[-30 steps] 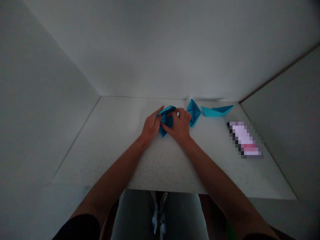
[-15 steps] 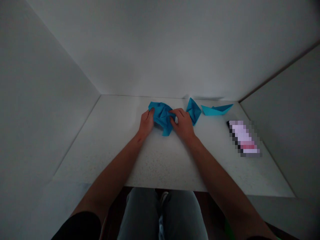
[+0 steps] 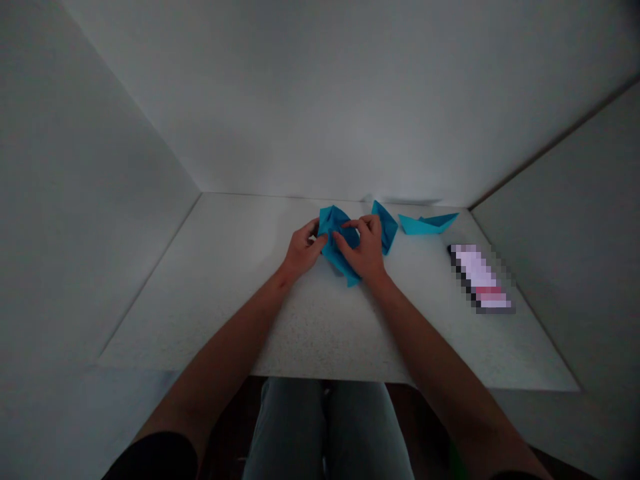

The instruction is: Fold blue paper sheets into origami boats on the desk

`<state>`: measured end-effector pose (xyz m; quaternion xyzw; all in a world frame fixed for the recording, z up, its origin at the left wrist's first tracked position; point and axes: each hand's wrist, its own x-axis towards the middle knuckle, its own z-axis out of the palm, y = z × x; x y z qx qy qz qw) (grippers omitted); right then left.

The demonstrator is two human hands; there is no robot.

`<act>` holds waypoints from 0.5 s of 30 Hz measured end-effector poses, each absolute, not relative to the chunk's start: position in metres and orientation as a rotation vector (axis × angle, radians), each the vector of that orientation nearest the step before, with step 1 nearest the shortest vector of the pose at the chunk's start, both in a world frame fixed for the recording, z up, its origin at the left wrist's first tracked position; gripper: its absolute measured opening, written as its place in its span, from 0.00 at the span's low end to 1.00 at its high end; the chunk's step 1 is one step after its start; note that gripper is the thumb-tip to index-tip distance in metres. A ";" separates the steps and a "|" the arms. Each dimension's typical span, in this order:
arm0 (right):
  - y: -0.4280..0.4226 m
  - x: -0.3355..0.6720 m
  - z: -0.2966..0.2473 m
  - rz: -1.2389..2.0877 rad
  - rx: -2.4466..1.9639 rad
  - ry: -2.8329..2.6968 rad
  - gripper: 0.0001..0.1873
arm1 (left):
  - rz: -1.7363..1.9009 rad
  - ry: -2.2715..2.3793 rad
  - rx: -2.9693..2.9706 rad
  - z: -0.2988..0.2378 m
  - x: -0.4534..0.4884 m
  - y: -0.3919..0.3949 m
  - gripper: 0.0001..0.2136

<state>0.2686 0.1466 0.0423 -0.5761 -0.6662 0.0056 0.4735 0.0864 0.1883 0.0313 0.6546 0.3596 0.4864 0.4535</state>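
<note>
Both hands are at a creased, partly folded sheet of blue paper [image 3: 334, 219] above the middle of the white desk. My left hand [image 3: 304, 249] pinches its left edge between thumb and fingers. On the paper's right side, my right hand [image 3: 367, 247] has its thumb and forefinger bent over the folds, closed on the paper. One lower corner of the sheet points down toward the desk. Just behind my right hand stands a folded blue paper piece [image 3: 387, 230], partly hidden by that hand.
A blue paper boat [image 3: 427, 225] lies farther right near the back wall. A phone [image 3: 480, 277], its screen blurred out, rests at the right of the white desk [image 3: 200, 293]. Walls enclose the desk at the back and both sides.
The held blue paper has turned and shifted slightly right. My left hand has moved right and its grip is now lower on the paper's left edge; my right thumb presses nearer its middle.
</note>
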 end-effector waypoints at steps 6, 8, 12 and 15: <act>0.148 0.271 0.044 -0.052 -1.461 -1.644 0.18 | 1.205 0.782 1.881 0.041 0.087 0.177 0.22; 0.148 0.272 0.044 -0.032 -1.441 -1.665 0.14 | 1.196 0.781 1.916 0.043 0.087 0.176 0.21; 0.149 0.273 0.048 0.078 -1.336 -1.612 0.11 | 1.231 0.825 1.931 0.045 0.089 0.175 0.19; 0.151 0.273 0.051 0.202 -1.252 -1.537 0.12 | 1.336 0.915 1.853 0.046 0.090 0.176 0.16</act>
